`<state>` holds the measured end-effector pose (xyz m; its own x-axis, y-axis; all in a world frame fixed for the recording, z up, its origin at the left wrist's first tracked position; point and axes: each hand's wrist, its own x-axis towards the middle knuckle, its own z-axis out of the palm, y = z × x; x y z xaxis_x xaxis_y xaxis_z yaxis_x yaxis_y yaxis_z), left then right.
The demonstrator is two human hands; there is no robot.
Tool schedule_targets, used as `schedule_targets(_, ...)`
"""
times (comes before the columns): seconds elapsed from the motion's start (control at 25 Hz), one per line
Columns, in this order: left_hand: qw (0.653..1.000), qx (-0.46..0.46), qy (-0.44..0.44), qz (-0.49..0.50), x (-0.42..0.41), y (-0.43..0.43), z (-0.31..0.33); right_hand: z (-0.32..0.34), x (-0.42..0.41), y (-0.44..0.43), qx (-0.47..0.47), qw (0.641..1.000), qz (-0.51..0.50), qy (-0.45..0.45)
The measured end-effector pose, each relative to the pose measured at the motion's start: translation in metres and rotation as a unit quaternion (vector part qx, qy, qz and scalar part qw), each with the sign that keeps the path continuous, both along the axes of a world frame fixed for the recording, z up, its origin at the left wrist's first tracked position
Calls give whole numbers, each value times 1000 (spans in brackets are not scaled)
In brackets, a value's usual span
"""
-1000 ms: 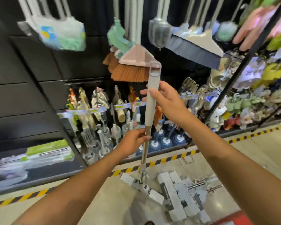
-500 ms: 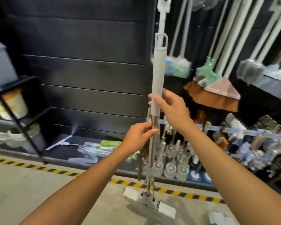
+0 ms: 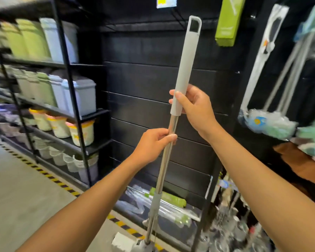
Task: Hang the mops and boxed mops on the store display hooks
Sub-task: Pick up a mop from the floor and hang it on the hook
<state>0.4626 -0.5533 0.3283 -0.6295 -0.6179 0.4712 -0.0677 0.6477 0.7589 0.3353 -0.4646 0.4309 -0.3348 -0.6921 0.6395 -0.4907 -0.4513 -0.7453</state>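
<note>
I hold a flat mop (image 3: 186,66) upright in front of a black slatted display wall (image 3: 144,79). Its grey handle ends in a hanging loop near the top of the view. My right hand (image 3: 195,108) grips the lower end of the grey sleeve. My left hand (image 3: 153,146) pinches the steel pole just below. The white mop head (image 3: 124,242) hangs near the floor at the bottom edge. A green boxed mop (image 3: 227,22) hangs on the wall to the upper right, beside a bagged mop (image 3: 262,55). More boxed mops (image 3: 167,199) lie on the bottom shelf.
A black metal rack (image 3: 69,88) with bins and buckets stands at the left. Hanging mops and brooms (image 3: 273,122) fill the right side. Yellow-black tape (image 3: 49,176) marks the floor along the shelves.
My view has swung left and up: the bin rack now shows at the left and the brooms have slid to the right edge. Both hands keep their grip while the mop has been raised.
</note>
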Motion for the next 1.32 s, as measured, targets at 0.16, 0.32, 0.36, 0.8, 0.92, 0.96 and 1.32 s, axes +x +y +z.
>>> schedule_targets(0.16, 999, 8, 34, 27, -1, -71, 22, 23, -6, -86, -30, 999, 42, -8)
schedule_targets(0.32, 997, 30, 49, 47, -18, -140, 38, 39, -28, -164, -37, 997, 73, -13)
schedule_targets(0.36, 997, 34, 53, 51, -23, -156, 42, 43, -34, -181, -34, 996, 78, -11)
schedule_targets(0.8, 991, 94, 91, 20, -99, -292, 71, 79, -96, -310, -24, 997, 64, 19)
schedule_targets(0.92, 990, 95, 94, -33, -129, -332, 78, 86, -116, -338, -29, 999, 19, 26)
schedule_targets(0.96, 989, 96, 96, -51, -139, -345, 80, 88, -123, -347, -29, 999, 2, 27)
schedule_targets(1.32, 967, 113, 98, -207, -210, -436, 113, 119, -169, -407, -46, 989, -136, 41)
